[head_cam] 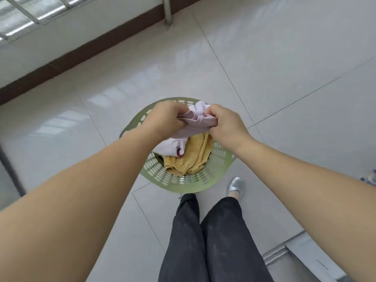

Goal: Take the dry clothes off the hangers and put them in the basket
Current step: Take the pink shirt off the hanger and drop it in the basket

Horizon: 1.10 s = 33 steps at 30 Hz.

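1. Head view: left hand [165, 119] and right hand [224, 123] fingers bunch a lilac garment [195, 121] over the green basket [183, 185].
2. Yellow garment [193, 159] already inside.
3. Hangers out of view; remaining load unknown.

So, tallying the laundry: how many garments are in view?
2: a lilac garment gripped by both hands above the basket, a yellow garment inside it. More may lie underneath.
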{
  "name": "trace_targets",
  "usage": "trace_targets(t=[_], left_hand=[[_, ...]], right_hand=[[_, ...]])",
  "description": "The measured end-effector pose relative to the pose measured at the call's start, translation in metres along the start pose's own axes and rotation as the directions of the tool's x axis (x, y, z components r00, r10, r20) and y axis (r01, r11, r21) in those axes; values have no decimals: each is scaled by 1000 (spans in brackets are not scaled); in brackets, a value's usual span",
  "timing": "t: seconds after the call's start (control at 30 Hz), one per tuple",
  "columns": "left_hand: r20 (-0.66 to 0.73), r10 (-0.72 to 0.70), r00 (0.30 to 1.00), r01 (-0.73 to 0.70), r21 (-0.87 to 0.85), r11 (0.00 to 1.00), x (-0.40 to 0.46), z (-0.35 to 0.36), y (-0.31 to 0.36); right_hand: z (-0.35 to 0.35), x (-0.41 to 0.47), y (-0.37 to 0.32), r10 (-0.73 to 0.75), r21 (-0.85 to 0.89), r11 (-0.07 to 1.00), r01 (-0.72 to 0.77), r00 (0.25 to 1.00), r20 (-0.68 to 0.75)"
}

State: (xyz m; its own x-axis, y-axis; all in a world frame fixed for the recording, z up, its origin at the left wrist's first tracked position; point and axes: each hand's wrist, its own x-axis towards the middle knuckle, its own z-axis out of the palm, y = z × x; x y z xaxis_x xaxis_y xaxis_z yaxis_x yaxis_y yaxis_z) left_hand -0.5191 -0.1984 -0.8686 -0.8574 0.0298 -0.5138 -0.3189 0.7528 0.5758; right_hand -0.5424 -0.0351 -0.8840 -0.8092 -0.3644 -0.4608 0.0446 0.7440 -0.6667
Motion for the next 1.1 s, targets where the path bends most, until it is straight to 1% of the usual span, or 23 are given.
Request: trace_targets(t=[0.03,0.1,0.2,0.33,0.43,0.5,0.53,0.57,0.6,0.63,0.67,0.73,0.87,0.93,0.97,1.0,1.1], left_hand=[[29,-5,1000,5,6,1000,0,10,-7],[85,-38,996,37,11,999,3,37,-27],[223,-105,969,101,32,994,3,78,-60],[395,-188,899,119,192,974,9,119,-97],[428,-205,880,109,240,965,29,134,-105],[394,-188,900,99,235,967,48,139,-106],[345,-188,920,104,246,964,61,142,-107],[279,-188,942,117,253,960,71,144,-109],[227,-193,955,132,258,957,81,146,-110],[194,-194,961,140,263,955,89,148,-111],[182,-200,963,146,270,952,97,150,-112],[184,-206,961,149,283,948,106,154,-112],[221,-186,957,125,264,956,111,168,-112],[249,-202,947,142,240,960,108,174,-110],[255,-206,945,147,232,962,108,176,-110],[258,-207,944,149,226,963,108,177,-109],[257,-208,944,152,223,963,113,177,-106]], right_hand=[[12,-2,10,28,-16,999,-28,1000,-2],[43,-6,34,109,-8,994,-109,993,43],[90,-17,68,207,53,974,-218,965,162],[135,-20,101,284,117,935,-336,902,326],[147,-4,121,353,167,880,-445,847,397],[143,11,130,385,204,858,-471,853,352],[141,21,136,400,164,873,-460,866,299],[137,30,140,393,54,908,-416,889,234],[133,39,144,352,-112,935,-337,920,171],[129,46,148,278,-293,927,-233,953,119],[124,53,151,191,-436,889,-139,979,77],[112,68,156,80,-584,811,-42,996,39],[95,88,156,25,-728,684,35,997,71],[93,95,154,-30,-769,635,77,997,75],[93,100,152,-24,-781,620,72,997,73],[93,104,150,13,-788,614,47,998,69],[89,122,141,206,-775,626,-86,977,58]])
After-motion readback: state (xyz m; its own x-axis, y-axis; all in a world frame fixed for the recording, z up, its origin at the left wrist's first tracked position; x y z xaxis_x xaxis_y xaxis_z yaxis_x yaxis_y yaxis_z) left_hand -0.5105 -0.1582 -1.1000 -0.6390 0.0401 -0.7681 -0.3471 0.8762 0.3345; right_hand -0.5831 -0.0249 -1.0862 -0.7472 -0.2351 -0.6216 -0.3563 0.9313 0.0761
